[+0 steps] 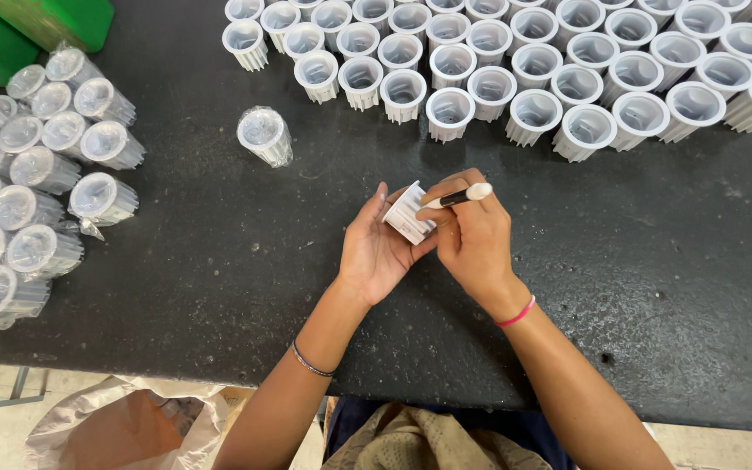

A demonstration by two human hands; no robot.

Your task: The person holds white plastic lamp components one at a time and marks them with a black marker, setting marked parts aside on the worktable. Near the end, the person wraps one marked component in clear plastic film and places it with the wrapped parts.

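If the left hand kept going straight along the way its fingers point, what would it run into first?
Past the ribbed white cup it holds, the left hand points up and slightly right. It would probably first meet the front row of unwrapped white cups; bare black table lies between.

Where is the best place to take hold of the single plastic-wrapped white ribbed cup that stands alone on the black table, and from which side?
Grip the single plastic-wrapped white ribbed plastic cup around its ribbed side wall, coming from above. It stands about upright, mouth up, alone on the black table, with free space all round. The ribs should give hold, though the wrap may be slippery.
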